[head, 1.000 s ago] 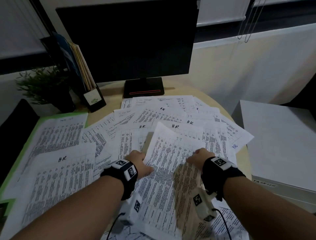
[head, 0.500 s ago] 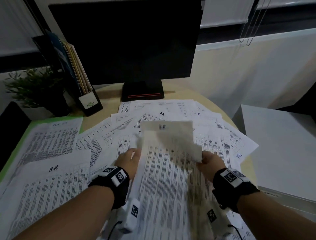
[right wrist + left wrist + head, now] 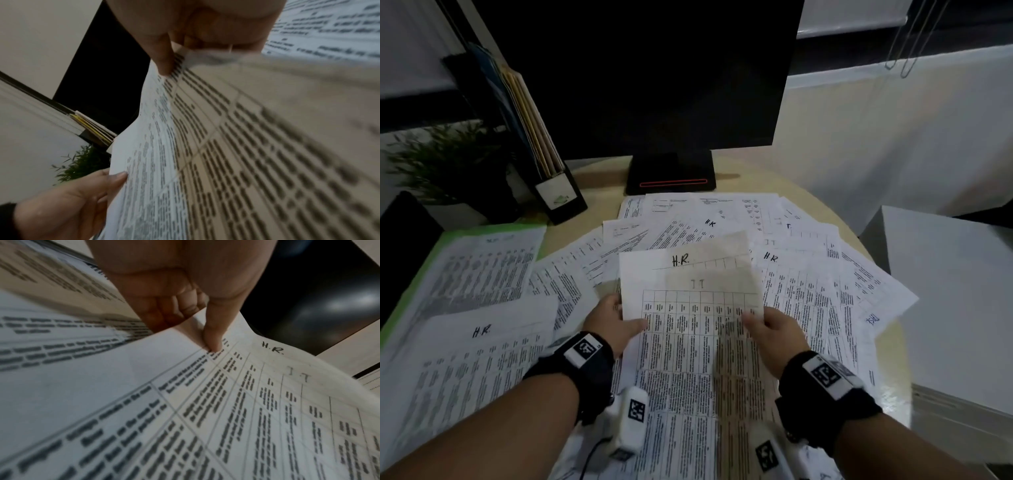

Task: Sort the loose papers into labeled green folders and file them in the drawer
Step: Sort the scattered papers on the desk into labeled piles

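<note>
Both hands, left hand (image 3: 616, 320) and right hand (image 3: 774, 327), pinch lengthwise sheets (image 3: 698, 342), headings away.

Dim rm; monitor (image 3: 640, 75), plant (image 3: 452, 164).

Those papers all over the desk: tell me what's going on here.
A person is sorting them. The left hand and right hand hold up a sheet marked H.R. by its side edges. More loose papers cover the desk, and some lie on an open green folder at the left.
</note>
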### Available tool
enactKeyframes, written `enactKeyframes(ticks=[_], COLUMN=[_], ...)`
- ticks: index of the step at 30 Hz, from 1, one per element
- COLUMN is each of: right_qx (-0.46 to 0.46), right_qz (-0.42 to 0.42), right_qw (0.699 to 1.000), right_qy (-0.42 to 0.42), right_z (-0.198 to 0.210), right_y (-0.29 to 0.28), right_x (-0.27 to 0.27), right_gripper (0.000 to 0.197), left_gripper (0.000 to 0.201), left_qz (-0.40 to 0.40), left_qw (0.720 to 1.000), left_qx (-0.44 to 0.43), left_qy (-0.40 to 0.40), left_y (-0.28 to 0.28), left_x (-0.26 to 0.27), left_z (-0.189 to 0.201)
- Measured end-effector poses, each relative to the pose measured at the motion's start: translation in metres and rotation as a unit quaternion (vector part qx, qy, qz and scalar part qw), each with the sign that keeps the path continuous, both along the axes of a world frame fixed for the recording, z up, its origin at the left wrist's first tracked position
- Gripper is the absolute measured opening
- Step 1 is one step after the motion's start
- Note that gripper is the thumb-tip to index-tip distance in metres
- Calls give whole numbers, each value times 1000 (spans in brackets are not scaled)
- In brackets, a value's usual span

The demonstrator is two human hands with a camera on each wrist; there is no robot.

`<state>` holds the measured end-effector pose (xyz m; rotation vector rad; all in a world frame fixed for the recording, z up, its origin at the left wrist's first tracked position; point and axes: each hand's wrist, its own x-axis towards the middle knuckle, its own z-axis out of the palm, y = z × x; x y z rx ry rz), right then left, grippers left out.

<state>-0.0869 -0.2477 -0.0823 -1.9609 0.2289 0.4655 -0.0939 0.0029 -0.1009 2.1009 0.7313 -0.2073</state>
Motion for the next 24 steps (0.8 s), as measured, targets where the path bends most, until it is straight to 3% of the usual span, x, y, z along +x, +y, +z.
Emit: enactKeyframes(ticks=[3,6,7,10,11,12,14,16,18,20,24], right_qx=[-29,-7,5,63,97,123,97,-39,-153,-179,-209], right_qz=[-7,-8,-9,-30,-42,-56,-56,-46,-28,11,60], right_qw=[999,998,996,987,982,979,986,996,986,981,974], right_qy=[37,70,88,146,155,154,121,73,53,76,58], right_z=[3,10,13,11,4,4,13,9,6,5,2], right_y=[1,3,4,8,6,6,5,1,2,12,33], right_x=[3,5,5,6,9,9,7,8,9,8,9], right_gripper=[31,31,39,110,110,90,26,24,15,7,15], left_gripper=[62,49,40,16,17,20,22,16,20,24,30], left_qz=[19,-26,-48,-59,-52,-50,-49,-71,-141,-175,-173], left_qw=[999,1000,998,997,998,997,996,992,978,972,976], left_qx=[-24,11,30,39,39,49,74,95,140,144,107], left_qy=[-22,-3,4,14,13,18,28,37,60,60,74], left_y=[4,13,17,32,36,40,44,45,43,39,32], left_x=[0,1,1,-2,-2,-3,-4,-5,-5,-4,-2], left_z=[6,8,9,8,8,8,9,10,8,7,6])
